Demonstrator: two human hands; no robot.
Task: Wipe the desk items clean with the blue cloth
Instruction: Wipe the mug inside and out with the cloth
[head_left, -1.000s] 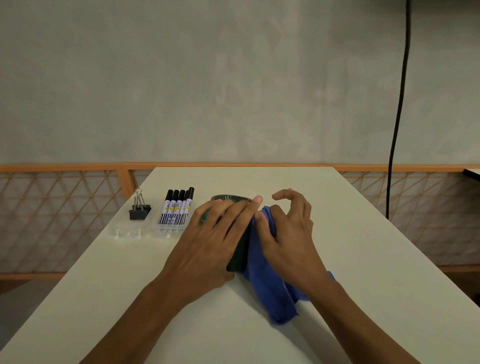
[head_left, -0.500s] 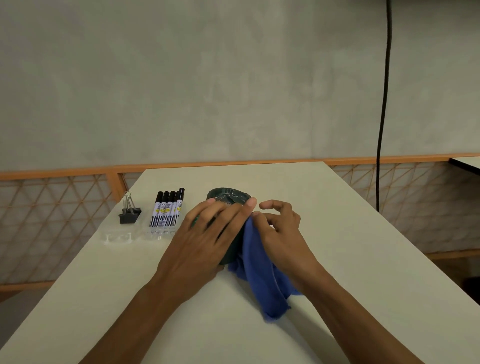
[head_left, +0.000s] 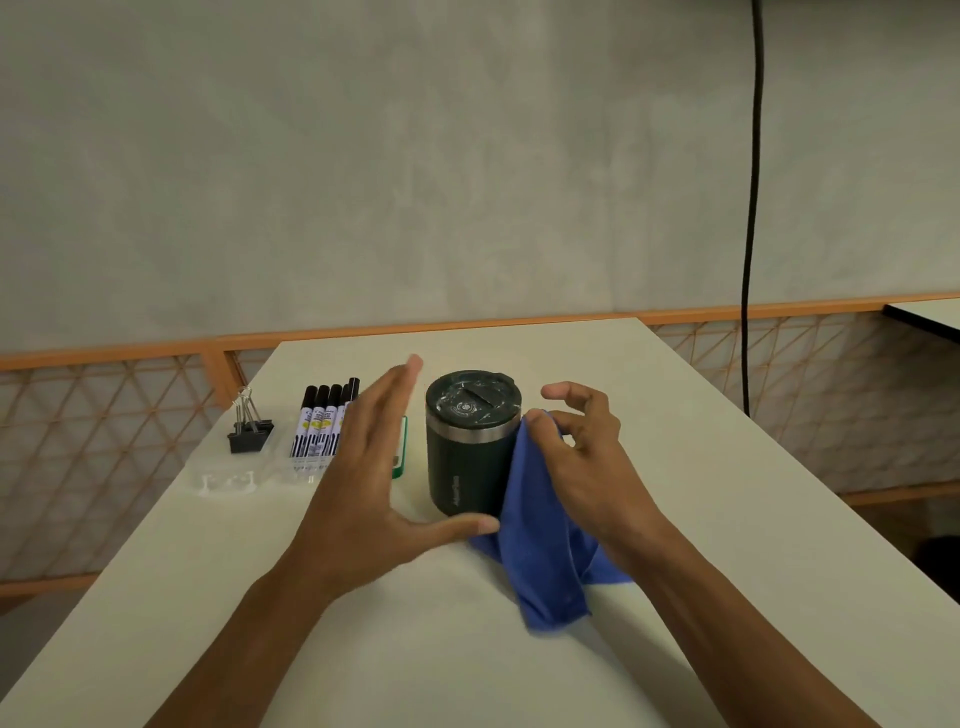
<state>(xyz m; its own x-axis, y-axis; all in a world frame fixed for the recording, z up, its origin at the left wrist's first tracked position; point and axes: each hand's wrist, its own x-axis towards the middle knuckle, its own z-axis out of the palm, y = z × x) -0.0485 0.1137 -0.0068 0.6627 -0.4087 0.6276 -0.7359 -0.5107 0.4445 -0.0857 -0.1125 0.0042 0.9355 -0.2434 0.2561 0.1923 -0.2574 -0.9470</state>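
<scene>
Tumbler (head_left: 470, 447) now uncovered at frame centre: left hand (head_left: 363, 483) has lifted off, fingers spread, while right hand (head_left: 582, 457) keeps pinching the blue cloth (head_left: 540, 545) against its side.

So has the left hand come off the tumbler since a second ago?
Yes. The left hand has lifted off the tumbler and swung left, open, toward the markers; only its thumb tip sits near the base.
</scene>
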